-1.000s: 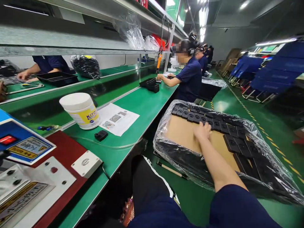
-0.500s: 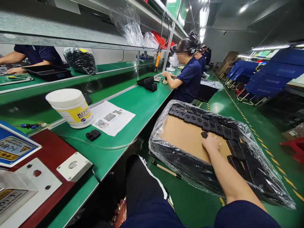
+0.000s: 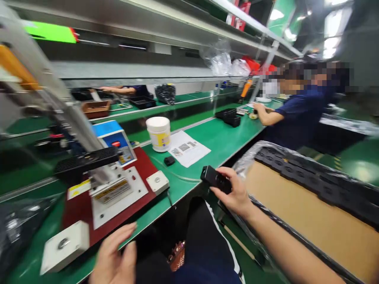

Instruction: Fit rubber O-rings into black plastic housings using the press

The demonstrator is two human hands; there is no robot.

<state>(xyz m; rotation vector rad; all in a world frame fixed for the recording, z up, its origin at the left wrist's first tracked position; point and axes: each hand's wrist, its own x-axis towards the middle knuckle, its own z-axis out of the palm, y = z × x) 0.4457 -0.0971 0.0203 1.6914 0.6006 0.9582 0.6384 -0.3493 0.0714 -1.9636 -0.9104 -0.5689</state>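
My right hand [image 3: 233, 191] grips a small black plastic part [image 3: 215, 178] and holds it in the air at the near edge of the green bench [image 3: 219, 138]. To its right stands a plastic-lined box [image 3: 308, 213] with a cardboard sheet and rows of the same black parts [image 3: 296, 169] along its far side. My left hand [image 3: 115, 256] hovers low by the bench's front edge, fingers apart, holding nothing. It is nearest a white push-button block [image 3: 63, 246] on the red base of a press machine [image 3: 97, 173].
A white tub [image 3: 159, 133], a printed sheet [image 3: 188, 148] and a loose black part [image 3: 169, 160] lie on the bench. A second white button block [image 3: 158, 182] sits on the press base. A co-worker [image 3: 296, 106] sits further along, beside black trays [image 3: 229, 116].
My right hand lifted one black part out of the box and carried it left toward the bench. My view swung left to the press, and my left hand came into view.
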